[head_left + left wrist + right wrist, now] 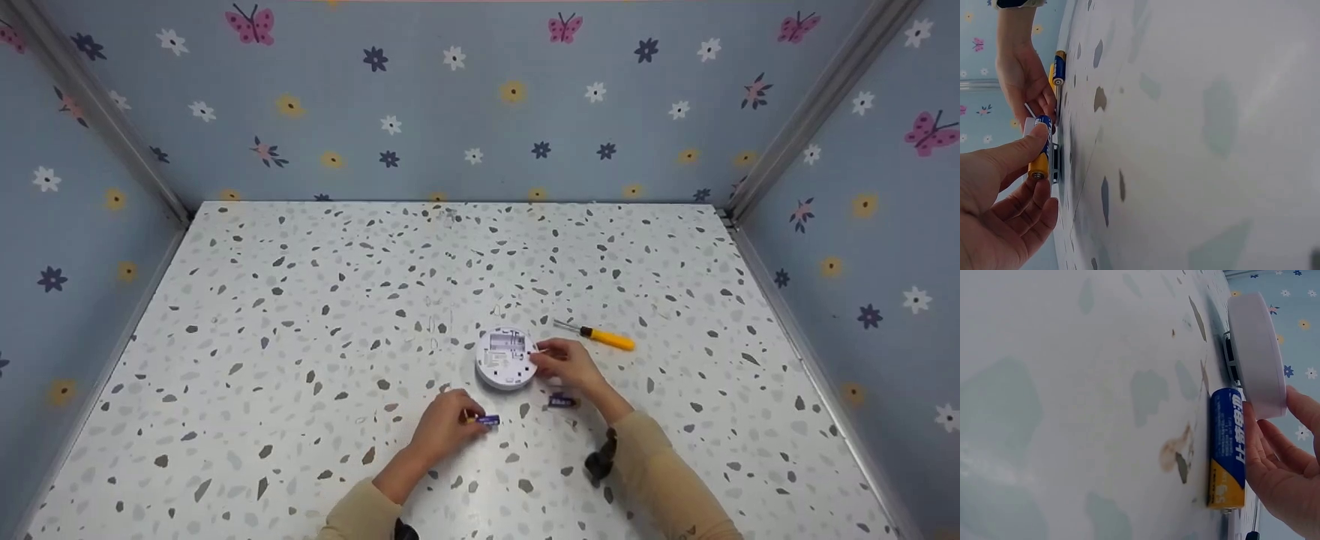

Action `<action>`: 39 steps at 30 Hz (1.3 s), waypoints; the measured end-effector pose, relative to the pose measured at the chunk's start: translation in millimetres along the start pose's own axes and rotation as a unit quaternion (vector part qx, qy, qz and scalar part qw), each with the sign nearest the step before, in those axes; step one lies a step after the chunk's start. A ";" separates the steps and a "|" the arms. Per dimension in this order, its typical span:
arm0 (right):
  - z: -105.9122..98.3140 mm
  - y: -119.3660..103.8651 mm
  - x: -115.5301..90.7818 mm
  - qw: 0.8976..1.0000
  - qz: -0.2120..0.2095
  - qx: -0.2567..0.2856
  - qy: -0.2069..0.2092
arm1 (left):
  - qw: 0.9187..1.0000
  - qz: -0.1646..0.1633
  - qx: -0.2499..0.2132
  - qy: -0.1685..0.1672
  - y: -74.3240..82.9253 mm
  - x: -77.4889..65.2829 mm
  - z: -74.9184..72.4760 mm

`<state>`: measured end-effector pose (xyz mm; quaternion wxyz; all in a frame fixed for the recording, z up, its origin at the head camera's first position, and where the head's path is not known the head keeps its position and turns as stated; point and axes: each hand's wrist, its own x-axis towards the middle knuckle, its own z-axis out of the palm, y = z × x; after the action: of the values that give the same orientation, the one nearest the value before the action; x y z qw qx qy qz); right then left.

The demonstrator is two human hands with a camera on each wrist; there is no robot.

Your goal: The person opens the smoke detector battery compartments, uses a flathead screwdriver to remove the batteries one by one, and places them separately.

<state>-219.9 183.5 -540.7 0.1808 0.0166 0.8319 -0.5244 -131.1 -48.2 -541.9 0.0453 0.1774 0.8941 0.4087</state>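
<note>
My left hand point(444, 424) pinches a blue-and-yellow AA battery point(488, 420) between thumb and fingers, just above the table; the left wrist view shows this battery point(1043, 147) close up. A round white device point(496, 375) like a smoke alarm faces up with its battery compartment open, and no battery shows inside. My right hand point(570, 366) grips the device's right edge, its fingertips on the rim. Beside that hand a second AA battery point(561, 402) lies on the table, large in the right wrist view below the device point(1258, 354).
A screwdriver point(611, 340) with a yellow handle lies to the right, beyond my right hand. The speckled white table point(300, 390) is bordered by flower-patterned panels point(480, 90) at the back and both sides.
</note>
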 end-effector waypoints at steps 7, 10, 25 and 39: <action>-0.2 -0.9 -0.1 1.000 -0.007 -0.004 -0.005 | 1.000 -0.014 0.000 -0.018 13.9 6.2 13.2; 0.0 -2.5 0.0 1.000 -0.009 -0.004 -0.006 | 1.000 -0.015 0.002 -0.022 20.5 9.7 19.3; -4.5 -0.7 0.8 1.000 0.002 0.007 -0.004 | 0.999 -0.009 -0.009 -0.039 38.3 26.9 40.3; -24.6 5.9 -13.1 0.999 -0.013 0.020 0.023 | 0.999 0.005 0.006 -0.034 48.0 31.7 58.9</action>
<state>-213.4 209.9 -532.2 0.1546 0.0212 0.8252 -0.5429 -133.9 34.0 -543.0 0.0729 0.1964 0.8933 0.3976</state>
